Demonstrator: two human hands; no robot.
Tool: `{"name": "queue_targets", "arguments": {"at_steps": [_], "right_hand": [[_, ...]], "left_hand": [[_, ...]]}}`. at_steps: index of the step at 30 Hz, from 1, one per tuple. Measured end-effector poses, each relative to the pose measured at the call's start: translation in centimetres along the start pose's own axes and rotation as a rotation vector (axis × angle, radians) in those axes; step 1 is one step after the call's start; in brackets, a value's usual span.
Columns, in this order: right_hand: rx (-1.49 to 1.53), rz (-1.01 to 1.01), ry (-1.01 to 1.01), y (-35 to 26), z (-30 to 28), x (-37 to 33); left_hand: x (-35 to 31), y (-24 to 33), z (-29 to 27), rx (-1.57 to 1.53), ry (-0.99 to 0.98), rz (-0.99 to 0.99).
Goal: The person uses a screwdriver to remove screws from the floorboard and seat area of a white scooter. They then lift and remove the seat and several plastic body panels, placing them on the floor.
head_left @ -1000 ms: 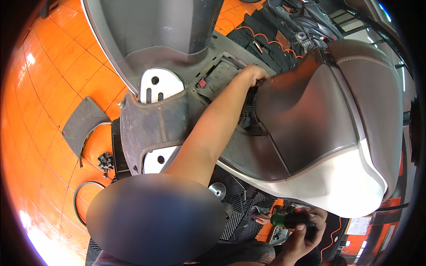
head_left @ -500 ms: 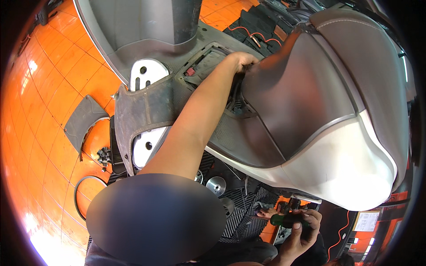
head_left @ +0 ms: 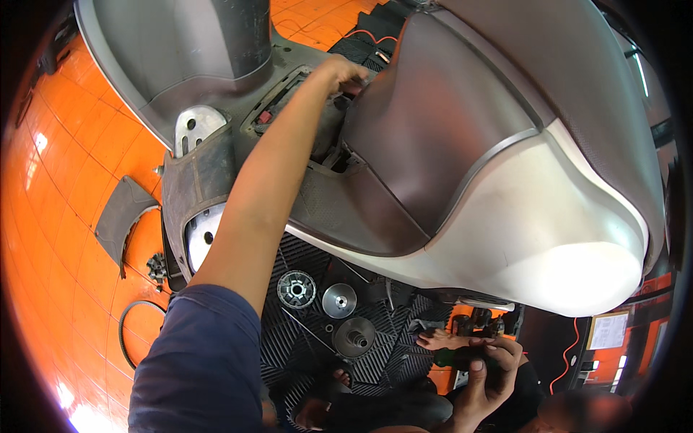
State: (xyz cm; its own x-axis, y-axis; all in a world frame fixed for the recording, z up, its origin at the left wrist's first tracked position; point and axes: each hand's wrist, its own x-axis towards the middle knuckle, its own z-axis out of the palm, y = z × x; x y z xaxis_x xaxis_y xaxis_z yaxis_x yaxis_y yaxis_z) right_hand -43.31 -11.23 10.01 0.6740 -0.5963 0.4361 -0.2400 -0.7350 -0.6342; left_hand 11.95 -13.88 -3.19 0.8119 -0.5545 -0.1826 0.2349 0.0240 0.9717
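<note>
A scooter with dark grey and white panels [head_left: 469, 224] fills the middle and right. My left arm stretches across its footboard [head_left: 310, 209], and my left hand [head_left: 345, 74] is at the uncovered opening [head_left: 263, 115] in front of the seat panel [head_left: 426, 130]. Its fingers are bent and close together by the panel's edge; what they hold, if anything, is hidden. Low on the right, my right hand [head_left: 491, 372] is closed round the dark green handle of a screwdriver [head_left: 455, 357], held beneath the scooter's white side.
On the black ribbed mat [head_left: 303, 339] lie metal discs [head_left: 339, 300], a toothed round part [head_left: 297, 289] and a thin rod. A bare foot [head_left: 440, 339] shows near my right hand. On the orange tiles [head_left: 65, 238] are a grey cover [head_left: 126, 220] and a black belt [head_left: 130, 325].
My view has shifted, bringing more mat parts into sight. My left hand has drawn slightly out of the opening, its fingers now showing more. The right hand keeps the screwdriver.
</note>
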Motion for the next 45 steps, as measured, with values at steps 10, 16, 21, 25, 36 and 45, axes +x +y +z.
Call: {"name": "queue_targets", "arguments": {"at_steps": [10,16,21,25,36,45], "right_hand": [[-0.027,-0.008,-0.106,-0.7,-0.8,0.1],[-0.001,-0.009,-0.14,-1.1,-0.6,0.5],[-0.01,-0.008,-0.141,-2.2,-1.7,0.2],[0.077,0.001,-0.093,-2.0,-1.0,-1.1],[-0.069,-0.079,-0.063,-1.5,-2.8,-1.5],[-0.16,-0.057,0.001,0.1,-5.2,-2.5]], "left_hand": [[1.8,1.9,-10.0,1.408,0.549,0.434],[-1.0,0.7,-10.9,1.86,0.541,0.585],[-8.1,3.3,-2.6,0.422,-0.181,-0.099],[-11.5,1.5,0.2,0.036,-0.255,-0.205],[-9.1,-1.2,0.6,-0.109,-0.014,-0.02],[-10.0,1.2,-0.9,0.189,-0.066,-0.072]]}}
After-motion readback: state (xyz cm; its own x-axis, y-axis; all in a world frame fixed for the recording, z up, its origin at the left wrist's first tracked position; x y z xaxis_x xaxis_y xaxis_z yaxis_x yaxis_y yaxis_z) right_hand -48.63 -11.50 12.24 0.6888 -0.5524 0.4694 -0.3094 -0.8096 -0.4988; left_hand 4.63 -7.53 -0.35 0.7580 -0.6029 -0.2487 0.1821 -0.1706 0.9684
